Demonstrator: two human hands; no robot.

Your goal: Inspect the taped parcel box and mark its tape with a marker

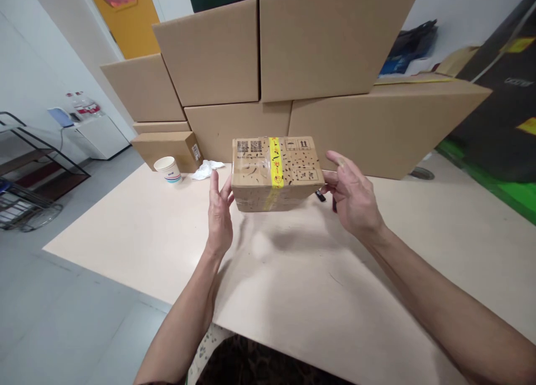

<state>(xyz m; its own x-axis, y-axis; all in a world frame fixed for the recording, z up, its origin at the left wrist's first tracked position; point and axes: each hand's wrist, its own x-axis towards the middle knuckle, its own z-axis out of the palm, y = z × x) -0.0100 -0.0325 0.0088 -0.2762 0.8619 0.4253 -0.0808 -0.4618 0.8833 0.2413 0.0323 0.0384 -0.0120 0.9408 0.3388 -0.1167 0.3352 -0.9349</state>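
Observation:
A small cardboard box (274,172) with a yellow tape stripe, clear tape and printed codes is held just above the pale table (293,284). My left hand (220,212) presses against its left side, fingers upright and together. My right hand (354,198) grips its right end with the thumb on top. The box casts a shadow on the table below it.
Several large cardboard boxes (318,44) are stacked as a wall along the table's far edge. A paper cup (168,169) and crumpled white paper (206,169) lie at the left. A small dark object (321,196) lies behind the box. A metal rack (25,172) stands far left.

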